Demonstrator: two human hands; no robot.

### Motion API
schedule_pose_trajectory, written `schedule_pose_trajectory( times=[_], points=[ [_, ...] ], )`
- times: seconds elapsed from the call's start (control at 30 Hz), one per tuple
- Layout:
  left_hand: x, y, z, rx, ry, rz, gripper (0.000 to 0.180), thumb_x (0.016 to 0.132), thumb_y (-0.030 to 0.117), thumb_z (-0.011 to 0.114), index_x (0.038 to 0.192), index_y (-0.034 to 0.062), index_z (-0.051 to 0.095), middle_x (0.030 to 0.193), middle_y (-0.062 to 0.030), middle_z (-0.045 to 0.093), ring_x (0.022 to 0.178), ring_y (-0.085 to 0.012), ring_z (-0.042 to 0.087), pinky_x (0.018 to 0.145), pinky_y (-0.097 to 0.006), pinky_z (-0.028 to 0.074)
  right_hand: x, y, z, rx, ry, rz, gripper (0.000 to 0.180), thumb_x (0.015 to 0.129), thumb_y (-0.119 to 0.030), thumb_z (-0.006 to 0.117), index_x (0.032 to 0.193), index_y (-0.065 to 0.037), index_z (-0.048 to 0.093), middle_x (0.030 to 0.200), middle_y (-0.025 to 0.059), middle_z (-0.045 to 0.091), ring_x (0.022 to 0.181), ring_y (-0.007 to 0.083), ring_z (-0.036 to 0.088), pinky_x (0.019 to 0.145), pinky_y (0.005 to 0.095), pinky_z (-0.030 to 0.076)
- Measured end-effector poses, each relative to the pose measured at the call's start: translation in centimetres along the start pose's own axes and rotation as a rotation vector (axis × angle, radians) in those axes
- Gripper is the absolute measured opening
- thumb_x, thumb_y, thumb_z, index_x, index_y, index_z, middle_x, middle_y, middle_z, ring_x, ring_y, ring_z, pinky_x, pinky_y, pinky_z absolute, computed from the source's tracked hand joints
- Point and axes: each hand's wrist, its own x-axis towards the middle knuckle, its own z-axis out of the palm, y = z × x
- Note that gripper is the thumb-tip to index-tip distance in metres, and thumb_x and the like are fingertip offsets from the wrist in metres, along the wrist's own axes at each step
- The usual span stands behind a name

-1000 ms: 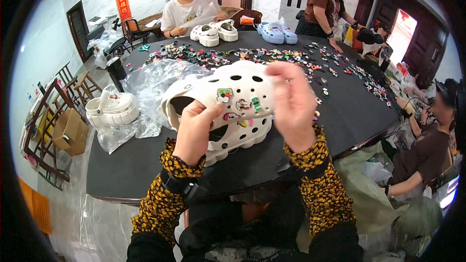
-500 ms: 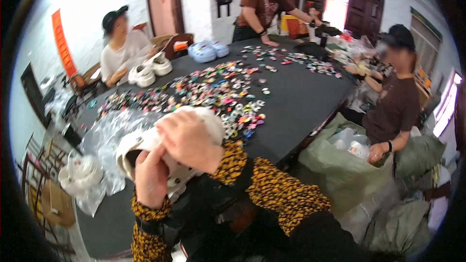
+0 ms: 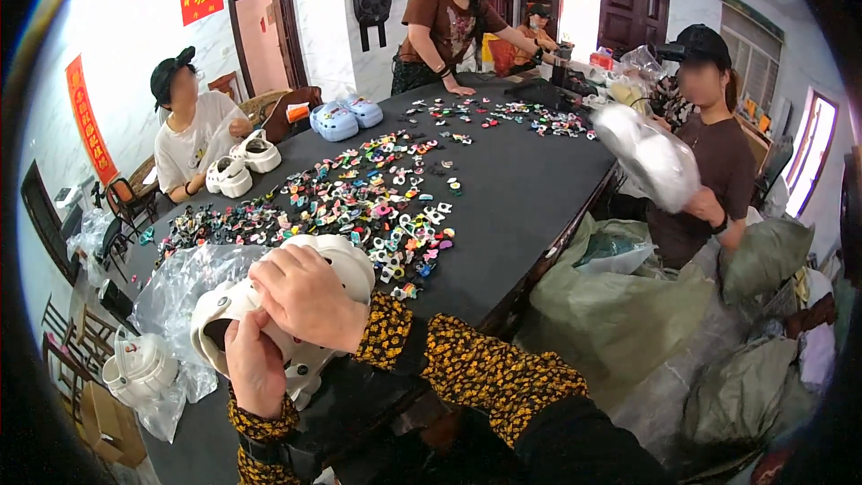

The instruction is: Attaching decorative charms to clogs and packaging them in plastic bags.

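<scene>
Both of my hands are on a white clog (image 3: pixel 213 309) with a holed upper, at the table's near edge. My left hand (image 3: pixel 254 366) grips it beside the dark foot opening, thumb up. Across the top lies my right hand (image 3: pixel 312 298), fingers bent and closed, their tips on the clog close to my left thumb. Whether a small piece is between those fingertips is hidden. Another rounded white clog part (image 3: pixel 352 262) shows behind my right hand. A clear plastic bag (image 3: pixel 171 280) lies beside the clog, and many small colourful shoe charms (image 3: pixel 382 220) are spread beyond it.
On the dark table (image 3: pixel 503 180) stand white clogs (image 3: pixel 241 166) and blue clogs (image 3: pixel 337 121). A white clog pair (image 3: pixel 139 368) is at the left edge. Several people sit or stand around. At right, a person holds a plastic-wrapped white bundle (image 3: pixel 651 157) above a green sack (image 3: pixel 620 305).
The view has shifted, so the scene sits further left. My hands remain on the clog in nearly the same hold. The person at right has lifted a wrapped white bundle from the sack.
</scene>
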Motion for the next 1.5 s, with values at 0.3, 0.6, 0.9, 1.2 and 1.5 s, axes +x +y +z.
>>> schedule_pose_trajectory(
  times=[0.3,0.6,0.9,1.2,1.5],
  points=[
    [0.6,-0.8,-0.7,-0.117,-0.057,-0.112,0.015,0.086,0.006,0.048,0.096,0.0006,0.058,0.096,-0.0041,0.062,0.090,-0.0149,0.058,0.078,-0.029,0.046,-0.5,0.3,0.2,0.040,0.039,0.035,0.012,0.081,-0.013,0.058,0.088,-0.004,0.057,0.081,0.0099,0.056,0.079,0.0286,0.055,0.072,0.0393,0.042],
    [0.3,-1.7,-0.9,-0.189,-0.113,-0.220,0.030,0.087,0.004,0.048,0.117,0.0004,0.051,0.112,-0.0051,0.057,0.104,-0.0175,0.055,0.092,-0.033,0.044,-1.1,0.7,-0.4,0.058,0.124,-0.061,0.010,0.078,-0.013,0.060,0.083,-0.005,0.058,0.081,0.0092,0.057,0.076,0.0282,0.054,0.070,0.0384,0.042],
    [1.1,-2.2,-1.0,-0.158,-0.149,-0.080,0.020,0.093,0.008,0.044,0.109,-0.0007,0.053,0.108,-0.0048,0.058,0.100,-0.0163,0.056,0.087,-0.031,0.046,-0.8,1.4,-0.3,0.026,0.162,-0.160,0.018,0.078,-0.016,0.063,0.073,-0.006,0.050,0.072,0.0095,0.051,0.071,0.0287,0.049,0.067,0.0395,0.040],
    [0.5,-1.9,-0.2,-0.160,-0.083,-0.056,0.022,0.095,0.013,0.047,0.110,-0.0003,0.055,0.108,-0.0049,0.059,0.100,-0.0144,0.057,0.084,-0.030,0.047,-0.8,0.4,-0.1,-0.016,0.091,-0.107,0.019,0.081,-0.019,0.062,0.072,-0.006,0.051,0.073,0.0091,0.053,0.073,0.0281,0.052,0.070,0.0395,0.040],
    [0.3,-2.1,-0.9,-0.115,-0.087,-0.096,0.024,0.096,0.015,0.047,0.115,0.0028,0.053,0.111,-0.0039,0.059,0.100,-0.0172,0.057,0.086,-0.032,0.047,-1.0,0.3,-0.4,-0.057,0.060,-0.154,0.020,0.082,-0.019,0.062,0.070,-0.007,0.050,0.072,0.0079,0.053,0.070,0.0261,0.053,0.067,0.0384,0.041]
  ],
)
